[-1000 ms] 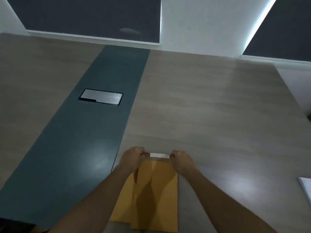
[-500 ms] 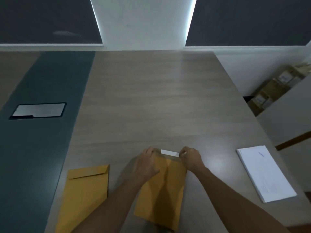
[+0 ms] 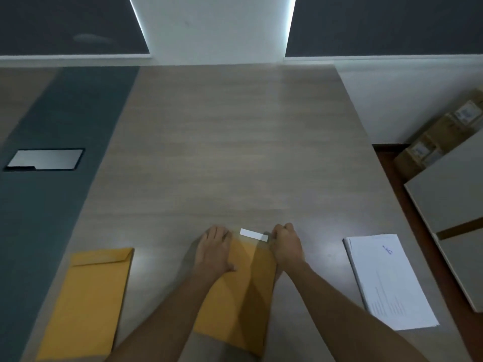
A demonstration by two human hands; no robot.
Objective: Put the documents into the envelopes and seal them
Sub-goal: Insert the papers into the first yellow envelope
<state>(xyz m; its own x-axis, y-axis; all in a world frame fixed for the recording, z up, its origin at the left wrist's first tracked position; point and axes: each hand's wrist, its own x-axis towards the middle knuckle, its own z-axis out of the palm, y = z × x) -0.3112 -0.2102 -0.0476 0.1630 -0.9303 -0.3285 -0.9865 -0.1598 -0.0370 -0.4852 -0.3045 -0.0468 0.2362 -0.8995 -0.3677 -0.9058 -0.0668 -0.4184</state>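
Envelope (image 3: 243, 291) lies flat on the table (image 3: 235, 152), right under both arms, top end away from the person. Left hand (image 3: 215, 250) rests on its upper left corner, fingers fairly straight and spread, thumb along the paper: pinning it, not gripping. Right hand (image 3: 286, 244) is at the upper right corner, fingers curled in; looks like a pinch on the flap edge or the strip (image 3: 254, 234), but the fingertips are hidden, so can't tell which.

The white strip sits across the top edge between the hands. Probably the seal liner or exposed adhesive.

Risks as I see them:
- Flap folded askew if the left hand lets the envelope slide, giving a crooked seal.
- Adhesive catching early on one side, leaving a wrinkle or gap.
- Liner tearing if pulled at an angle.
- Can't tell whether a document is inside; sealing it empty would waste it.

Second envelope (image 3: 86, 301) lies to the left, flap shut. Papers (image 3: 389, 280) lie to the right, well apart from both hands.
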